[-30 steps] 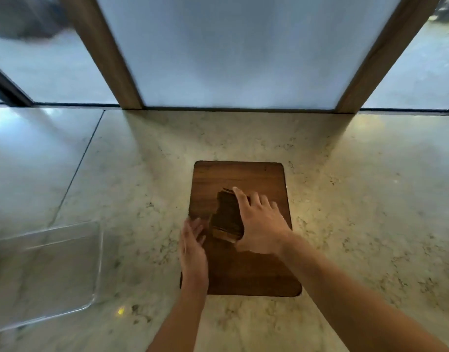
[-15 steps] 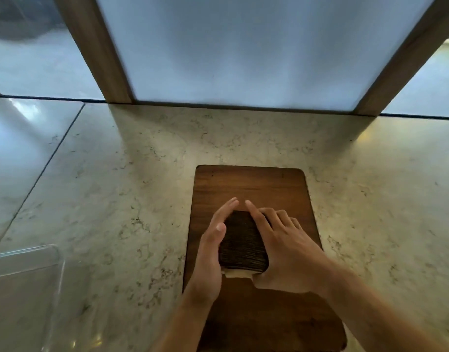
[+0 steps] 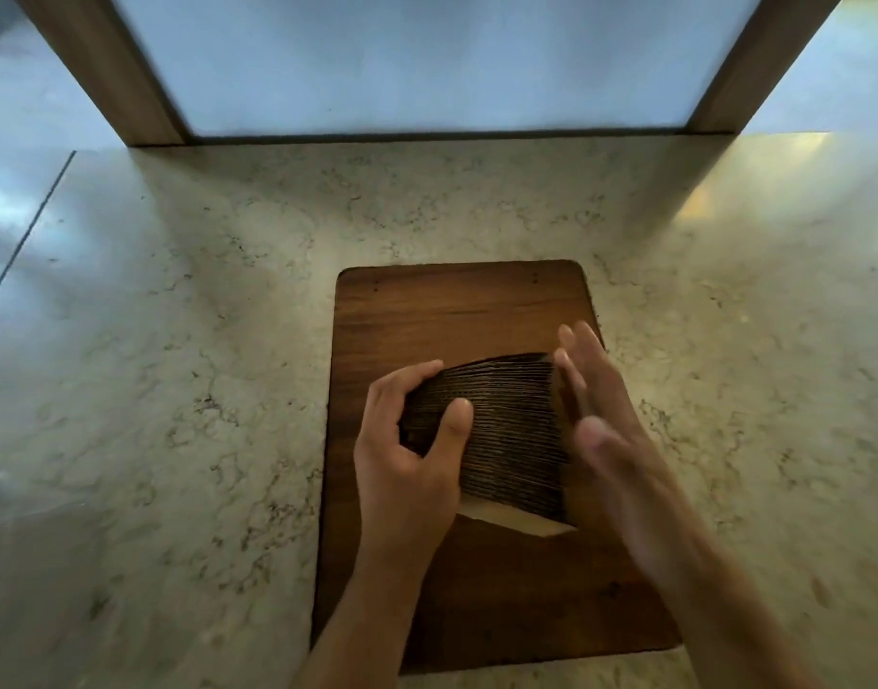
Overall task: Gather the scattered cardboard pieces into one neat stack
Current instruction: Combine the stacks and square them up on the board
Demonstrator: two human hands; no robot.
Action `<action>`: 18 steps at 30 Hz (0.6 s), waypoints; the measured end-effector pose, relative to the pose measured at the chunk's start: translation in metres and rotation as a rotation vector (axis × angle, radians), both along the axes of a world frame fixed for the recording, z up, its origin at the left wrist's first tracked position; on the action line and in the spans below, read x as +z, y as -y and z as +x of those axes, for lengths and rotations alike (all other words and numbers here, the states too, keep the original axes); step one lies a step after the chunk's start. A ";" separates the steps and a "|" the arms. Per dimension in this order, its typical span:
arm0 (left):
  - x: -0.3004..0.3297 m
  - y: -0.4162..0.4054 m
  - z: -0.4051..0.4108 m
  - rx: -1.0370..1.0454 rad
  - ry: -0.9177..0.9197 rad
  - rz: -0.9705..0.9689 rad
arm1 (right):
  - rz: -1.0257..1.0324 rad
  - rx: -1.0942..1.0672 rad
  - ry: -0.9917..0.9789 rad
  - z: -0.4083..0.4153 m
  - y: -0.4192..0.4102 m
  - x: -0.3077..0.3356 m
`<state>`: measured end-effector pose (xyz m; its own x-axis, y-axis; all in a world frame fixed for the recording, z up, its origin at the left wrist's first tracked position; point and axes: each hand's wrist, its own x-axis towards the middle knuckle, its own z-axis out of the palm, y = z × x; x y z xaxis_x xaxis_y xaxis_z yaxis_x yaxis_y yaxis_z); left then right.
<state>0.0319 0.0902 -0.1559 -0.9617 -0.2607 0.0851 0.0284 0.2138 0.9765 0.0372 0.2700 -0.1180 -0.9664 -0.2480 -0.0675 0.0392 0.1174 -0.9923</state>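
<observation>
Gripping cardboard stack (image 3: 506,430) left edge, left hand (image 3: 407,450), right hand (image 3: 601,415) flat against right edge

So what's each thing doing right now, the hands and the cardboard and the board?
Left hand: gripping the stack's left side, thumb on top.
Right hand: open and flat by the stack's right side, blurred.
Cardboard stack: gathered, edges fanned, not yet square.
Wooden board: lying flat on the counter, under the stack.

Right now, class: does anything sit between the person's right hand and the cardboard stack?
Nothing visible does. The right hand is flat against the cardboard stack's right side, while the left hand grips its left end.
</observation>
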 end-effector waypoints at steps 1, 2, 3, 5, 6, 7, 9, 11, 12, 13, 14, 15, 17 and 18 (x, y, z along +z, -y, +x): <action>0.000 0.000 0.000 0.001 0.007 0.001 | -0.109 -0.080 0.054 0.009 0.007 -0.003; 0.001 0.000 0.000 0.001 0.013 -0.001 | -0.156 -0.127 0.094 0.016 0.016 -0.006; 0.002 0.000 0.000 -0.005 0.017 0.000 | -0.153 -0.157 0.112 0.019 0.024 -0.010; 0.002 0.002 0.001 -0.027 0.034 0.046 | -0.142 -0.178 0.125 0.020 0.033 -0.014; 0.003 0.004 0.001 -0.049 0.049 0.101 | -0.154 -0.187 0.138 0.018 0.035 -0.013; 0.004 0.006 0.001 -0.079 0.060 0.160 | -0.173 -0.190 0.150 0.016 0.035 -0.012; 0.004 0.009 0.000 -0.134 0.054 0.242 | -0.206 -0.182 0.160 0.013 0.035 -0.011; 0.003 0.012 -0.002 -0.165 0.030 0.266 | -0.256 -0.172 0.195 0.010 0.035 -0.010; 0.002 0.013 -0.003 -0.176 0.022 0.273 | -0.274 -0.161 0.206 0.009 0.036 -0.010; 0.002 0.015 -0.003 -0.190 0.022 0.278 | -0.289 -0.155 0.214 0.009 0.036 -0.010; 0.001 0.015 -0.004 -0.206 0.027 0.275 | -0.301 -0.155 0.222 0.008 0.036 -0.010; 0.001 0.016 -0.004 -0.217 0.034 0.256 | -0.315 -0.158 0.234 0.007 0.036 -0.011; 0.002 0.015 -0.005 -0.210 0.036 0.208 | -0.338 -0.163 0.242 0.008 0.036 -0.012; 0.003 0.015 -0.005 -0.199 0.045 0.196 | -0.343 -0.164 0.245 0.008 0.037 -0.013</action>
